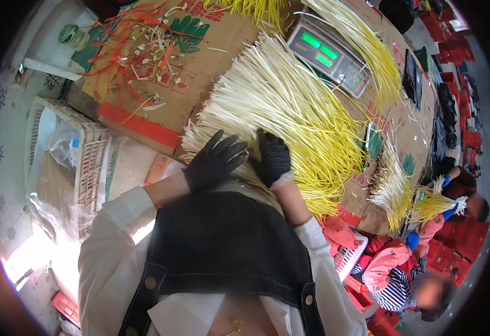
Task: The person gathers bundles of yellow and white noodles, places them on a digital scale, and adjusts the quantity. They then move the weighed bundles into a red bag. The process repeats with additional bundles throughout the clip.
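A broad pile of long blanched chive-like shoots (270, 88), white at one end and yellow at the other, lies fanned out before me. My left hand (217, 158), in a black glove, rests at the pile's near edge by the white ends, its fingers apart. Close beside it, my right hand (273, 157), also black-gloved, is against the shoots with its fingers curled. Whether it grips any of them is hidden. Both hands are just above my black apron (232, 243).
Beyond the pile, a digital scale (331, 54) carries another bundle of shoots (362, 50). Red ties and scraps (144, 54) litter the cardboard table cover (217, 35). A plastic crate (91, 168) stands at left. A co-worker (396, 273) and smaller bundle (391, 185) are at right.
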A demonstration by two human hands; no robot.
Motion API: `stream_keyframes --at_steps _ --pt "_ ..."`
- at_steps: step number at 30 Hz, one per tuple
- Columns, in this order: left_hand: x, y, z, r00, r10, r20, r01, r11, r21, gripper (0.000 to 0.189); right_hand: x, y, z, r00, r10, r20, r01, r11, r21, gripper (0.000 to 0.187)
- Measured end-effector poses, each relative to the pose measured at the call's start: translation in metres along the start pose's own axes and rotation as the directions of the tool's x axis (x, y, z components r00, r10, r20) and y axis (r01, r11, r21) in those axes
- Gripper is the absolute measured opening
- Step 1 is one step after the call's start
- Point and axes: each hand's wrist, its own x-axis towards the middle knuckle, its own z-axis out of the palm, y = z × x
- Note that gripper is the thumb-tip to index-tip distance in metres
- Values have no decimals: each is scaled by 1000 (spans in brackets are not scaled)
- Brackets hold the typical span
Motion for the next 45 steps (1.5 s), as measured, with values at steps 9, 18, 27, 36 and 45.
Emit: stream_keyframes --at_steps 9,18,27,36,45 --pt "-20 -12 2 920 -24 391 121 967 -225 36 -14 2 -26 972 -183 147 164 978 133 43" --pt "-44 -32 -21 951 -275 -140 217 919 -328 26 22 -2 35 1000 -24 -20 28 979 203 36" --pt "-8 -102 -5 768 -640 34 611 715 -339 21 23 -1 35 1000 -9 -29 15 976 219 33" --pt "4 -86 -49 948 -319 9 301 884 -358 13 65 -65 16 976 -193 -98 198 979 42 25" --pt "-16 -103 -3 903 -368 224 -50 -605 -794 14 67 -30 40 974 -225 -22 193 779 596 19"
